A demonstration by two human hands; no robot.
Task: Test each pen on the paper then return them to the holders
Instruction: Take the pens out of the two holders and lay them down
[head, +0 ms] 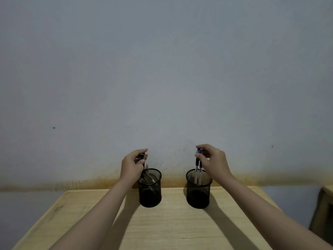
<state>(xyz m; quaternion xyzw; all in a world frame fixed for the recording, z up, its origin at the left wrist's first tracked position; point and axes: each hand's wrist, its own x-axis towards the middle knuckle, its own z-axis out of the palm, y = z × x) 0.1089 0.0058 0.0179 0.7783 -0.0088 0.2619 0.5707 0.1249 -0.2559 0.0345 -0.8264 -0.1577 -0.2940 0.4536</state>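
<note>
On the wooden table (pixel 162 230) stand two mesh holders. Over the left holder (pixel 150 188) the left hand (pixel 132 166) pinches dark pens (pixel 142 156); over the right holder (pixel 198 189) the right hand (pixel 213 162) pinches upright blue pens (pixel 198 165), tips inside. No paper shows. Either lifts straight up.

wall (pixel 162 69): grey-blue, rust-stained base | table (pixel 171 231): light wood; dim light
</note>
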